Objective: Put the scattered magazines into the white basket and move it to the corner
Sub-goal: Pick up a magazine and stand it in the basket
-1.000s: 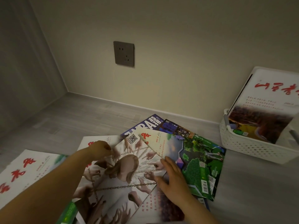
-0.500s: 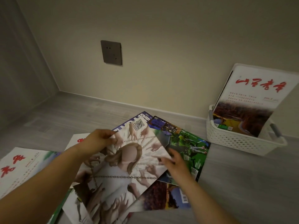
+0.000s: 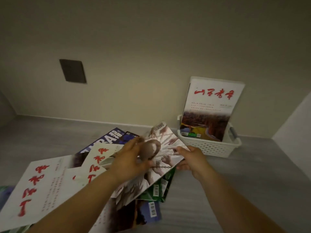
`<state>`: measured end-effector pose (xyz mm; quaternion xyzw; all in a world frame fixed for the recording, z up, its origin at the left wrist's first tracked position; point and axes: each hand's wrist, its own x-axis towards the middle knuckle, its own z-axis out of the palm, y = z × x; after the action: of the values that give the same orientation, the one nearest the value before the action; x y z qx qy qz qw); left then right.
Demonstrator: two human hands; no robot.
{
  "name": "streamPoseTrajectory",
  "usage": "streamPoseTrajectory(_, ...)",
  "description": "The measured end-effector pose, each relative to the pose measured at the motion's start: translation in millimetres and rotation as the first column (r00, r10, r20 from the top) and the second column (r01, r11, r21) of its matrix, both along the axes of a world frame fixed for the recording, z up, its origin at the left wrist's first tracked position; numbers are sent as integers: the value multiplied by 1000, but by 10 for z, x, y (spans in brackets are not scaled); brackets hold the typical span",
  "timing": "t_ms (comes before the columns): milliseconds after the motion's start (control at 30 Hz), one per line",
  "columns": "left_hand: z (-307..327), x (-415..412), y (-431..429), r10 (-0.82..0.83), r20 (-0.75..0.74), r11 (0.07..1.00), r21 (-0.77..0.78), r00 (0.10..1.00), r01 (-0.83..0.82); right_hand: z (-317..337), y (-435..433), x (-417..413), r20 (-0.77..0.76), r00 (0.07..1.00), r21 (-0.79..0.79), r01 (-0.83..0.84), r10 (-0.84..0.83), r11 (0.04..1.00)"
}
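White basket (image 3: pixel 210 147) sits against the wall on the right of the grey wood-grain surface (image 3: pixel 244 182). One white-cover magazine with red characters (image 3: pixel 213 105) stands upright in it, leaning on the wall.

Both hands hold the chain-and-hands cover magazine (image 3: pixel 165 143), tilted above the pile, its far corner near the basket rim. Left hand (image 3: pixel 133 158) grips its left side, fingers curled. Right hand (image 3: pixel 191 158) pinches its right edge, thumb on top.

Scattered underneath:
- two white covers with red script (image 3: pixel 38 187) (image 3: pixel 99 158)
- blue cover (image 3: pixel 107 140)
- green cover (image 3: pixel 161 187)
- dark cover with barcode (image 3: pixel 134 214)

Dark socket plate (image 3: pixel 72 70) on the wall, left. Frame is motion-blurred.
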<state>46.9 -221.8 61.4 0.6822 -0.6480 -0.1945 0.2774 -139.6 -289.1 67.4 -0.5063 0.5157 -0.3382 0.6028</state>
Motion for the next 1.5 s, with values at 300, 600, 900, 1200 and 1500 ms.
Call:
streamPoseTrajectory(300,-207,-632,-116,-11,627,999,36,779,-15,139,-138,-195,27,997,17,67,-67,998)
streamPoseTrajectory(600,90,-536,-250,199,314,969,-207,928,-138,322,-240,-323,37,997,-160,-63,70,985)
streamPoseTrajectory(900,828,-675,-857,-39,-616,939,-292,787,-182,420,-705,-643,149,985,-256,127,-90,958)
streamPoseTrajectory(1200,703,-1098,-1789,12,-449,961,-241,893,-134,650,-1387,-1213,135,956,-336,292,-261,895)
streamPoseTrajectory(1500,230,-1093,-2429,86,-31,990,-112,996,-89,108,-1852,-1315,12,925,-198,376,-381,905)
